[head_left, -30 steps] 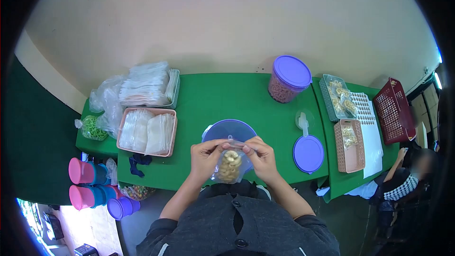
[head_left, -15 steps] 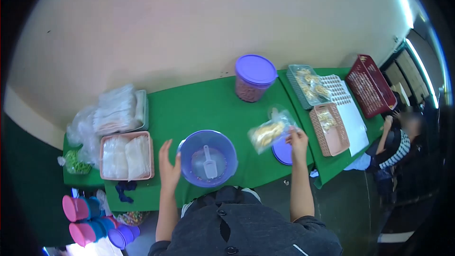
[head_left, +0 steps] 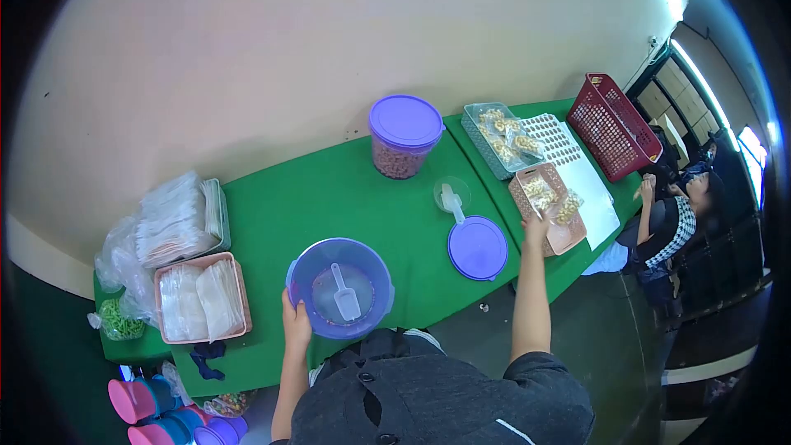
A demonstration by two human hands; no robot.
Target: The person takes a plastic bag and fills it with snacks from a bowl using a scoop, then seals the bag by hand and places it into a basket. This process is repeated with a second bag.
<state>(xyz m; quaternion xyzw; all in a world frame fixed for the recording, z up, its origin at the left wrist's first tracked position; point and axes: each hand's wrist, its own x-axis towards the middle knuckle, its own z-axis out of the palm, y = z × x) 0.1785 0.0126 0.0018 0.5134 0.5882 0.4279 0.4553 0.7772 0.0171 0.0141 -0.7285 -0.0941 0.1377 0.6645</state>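
Note:
My left hand (head_left: 297, 323) grips the near left side of a purple tub (head_left: 387, 287), thumb by the rim. Inside the tub lies a clear scoop (head_left: 345, 300). At the right, my right hand (head_left: 535, 229) is over the left edge of a pink basket (head_left: 568, 236), fingers closed on the corner of a clear plastic bag of pale yellow snacks (head_left: 567, 208). Another such bag (head_left: 539, 191) lies beside it in the basket. Just left of that hand is a purple lid (head_left: 478, 248), flat on the green table.
A lidded tub (head_left: 399, 161) stands at the back. A clear basket (head_left: 486, 144) of filled bags, a sticker sheet (head_left: 550, 138) and a red basket (head_left: 614, 128) are at right. Empty bags fill a pink tray (head_left: 248, 313) at left. Another person (head_left: 659, 227) is at far right.
My right hand has carried the snack bag rightward from above the purple lid to the pink basket. My left hand, open beside the tub before, has closed on its side. The view has shifted.

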